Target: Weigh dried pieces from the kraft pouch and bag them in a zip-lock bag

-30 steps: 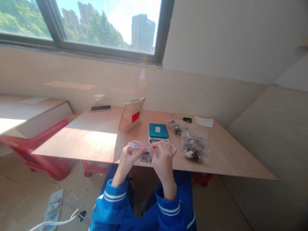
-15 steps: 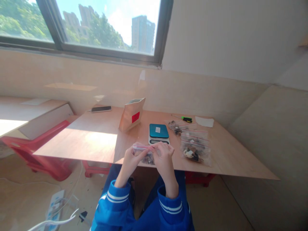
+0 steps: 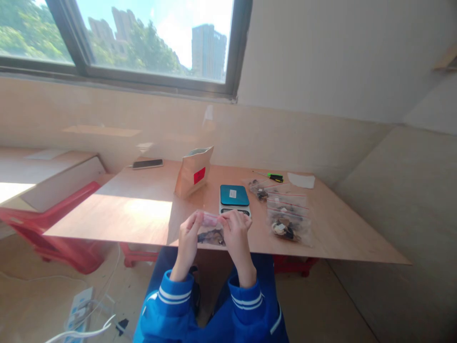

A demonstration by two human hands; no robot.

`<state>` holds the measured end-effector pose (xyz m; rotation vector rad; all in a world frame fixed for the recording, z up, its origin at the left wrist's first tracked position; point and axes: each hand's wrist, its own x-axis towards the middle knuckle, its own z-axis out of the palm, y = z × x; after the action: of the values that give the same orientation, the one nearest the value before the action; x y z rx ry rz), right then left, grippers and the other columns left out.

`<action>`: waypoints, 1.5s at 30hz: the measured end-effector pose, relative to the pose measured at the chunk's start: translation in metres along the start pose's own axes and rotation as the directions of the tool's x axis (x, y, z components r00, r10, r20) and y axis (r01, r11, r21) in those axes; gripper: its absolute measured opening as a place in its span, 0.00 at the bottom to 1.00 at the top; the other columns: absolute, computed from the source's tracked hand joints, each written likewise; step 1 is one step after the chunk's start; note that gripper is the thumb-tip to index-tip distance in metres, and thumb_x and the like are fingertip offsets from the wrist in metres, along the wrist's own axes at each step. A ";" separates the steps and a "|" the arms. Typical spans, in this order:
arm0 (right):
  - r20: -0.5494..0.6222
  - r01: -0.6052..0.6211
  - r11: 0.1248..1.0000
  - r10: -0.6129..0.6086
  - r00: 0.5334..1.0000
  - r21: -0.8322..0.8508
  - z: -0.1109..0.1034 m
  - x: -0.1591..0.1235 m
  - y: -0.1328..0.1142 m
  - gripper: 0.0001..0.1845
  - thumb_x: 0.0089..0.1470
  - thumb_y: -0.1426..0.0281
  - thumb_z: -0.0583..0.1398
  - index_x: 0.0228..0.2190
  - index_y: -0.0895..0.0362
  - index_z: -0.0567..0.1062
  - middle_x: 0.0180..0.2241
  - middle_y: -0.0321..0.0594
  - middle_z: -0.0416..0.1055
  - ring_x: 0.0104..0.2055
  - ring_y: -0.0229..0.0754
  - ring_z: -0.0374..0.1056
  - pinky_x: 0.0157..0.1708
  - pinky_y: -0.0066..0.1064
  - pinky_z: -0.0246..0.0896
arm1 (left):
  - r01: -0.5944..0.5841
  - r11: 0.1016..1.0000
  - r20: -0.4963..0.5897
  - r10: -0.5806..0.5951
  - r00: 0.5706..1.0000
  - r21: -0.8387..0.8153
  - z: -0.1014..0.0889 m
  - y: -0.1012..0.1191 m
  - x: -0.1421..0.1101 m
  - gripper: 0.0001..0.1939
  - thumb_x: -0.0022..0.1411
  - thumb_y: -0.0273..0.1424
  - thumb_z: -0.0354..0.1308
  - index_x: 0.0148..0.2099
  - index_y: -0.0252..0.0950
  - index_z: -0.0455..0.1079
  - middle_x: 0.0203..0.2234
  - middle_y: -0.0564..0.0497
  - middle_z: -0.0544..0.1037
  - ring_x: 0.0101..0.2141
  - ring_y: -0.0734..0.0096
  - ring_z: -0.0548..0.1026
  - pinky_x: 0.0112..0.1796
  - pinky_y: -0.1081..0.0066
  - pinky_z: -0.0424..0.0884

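Note:
A clear zip bag (image 3: 211, 236) with dark pieces in its lower part hangs between my two hands at the table's front edge. My left hand (image 3: 188, 238) pinches the left end of its top, and my right hand (image 3: 235, 236) pinches the right end. The upper part of the bag looks pinkish and folded. Just beyond my hands sits a kitchen scale (image 3: 234, 196) with a blue-green top and a small white label; its display is partly covered by my right hand. To the right lie several filled zip bags (image 3: 286, 228).
A brown paper pouch (image 3: 193, 177) with a red label stands left of the scale. At the back lie a phone (image 3: 147, 164), a green-and-black screwdriver (image 3: 275, 177) and white paper (image 3: 301, 180). Red stools (image 3: 64, 228) and a power strip (image 3: 79, 312) are below.
My hands have moved apart along the bag's top, and my right hand has shifted left. More of the bag's dark contents shows between them now. The view has shifted slightly.

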<state>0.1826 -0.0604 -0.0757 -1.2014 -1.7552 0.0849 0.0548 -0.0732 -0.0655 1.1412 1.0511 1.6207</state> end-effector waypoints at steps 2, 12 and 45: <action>0.001 -0.005 1.000 0.005 1.000 0.000 0.001 0.000 0.001 0.09 0.62 0.64 0.55 0.35 0.54 0.73 0.37 0.38 0.73 0.44 0.44 0.65 0.51 0.38 0.44 | 0.006 1.000 -0.039 -0.007 0.999 -0.023 -0.006 -0.005 0.002 0.17 0.61 0.41 0.56 0.28 0.34 0.73 0.23 0.51 0.78 0.29 0.68 0.76 0.36 0.71 0.70; 0.215 -0.458 0.776 0.404 0.889 0.435 -0.001 -0.003 0.045 0.21 0.52 0.52 0.58 0.33 0.58 0.73 0.34 0.44 0.76 0.36 0.46 0.71 0.39 0.37 0.64 | 0.103 0.931 -0.214 -0.187 0.959 -0.350 -0.017 -0.025 0.015 0.17 0.55 0.44 0.59 0.35 0.34 0.74 0.27 0.49 0.81 0.34 0.62 0.79 0.40 0.64 0.73; -0.573 -0.694 0.592 0.425 0.701 -0.410 -0.025 -0.039 0.139 0.26 0.58 0.62 0.47 0.49 0.67 0.70 0.47 0.63 0.68 0.50 0.61 0.62 0.48 0.51 0.54 | 0.254 0.967 -0.061 -0.253 0.966 0.016 -0.051 -0.029 0.031 0.18 0.57 0.44 0.54 0.36 0.34 0.75 0.31 0.46 0.80 0.33 0.64 0.78 0.39 0.67 0.72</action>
<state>0.2970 -0.0297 -0.1622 -2.0711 -0.9408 -0.3679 0.0043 -0.0434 -0.0972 0.9360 1.2049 1.4487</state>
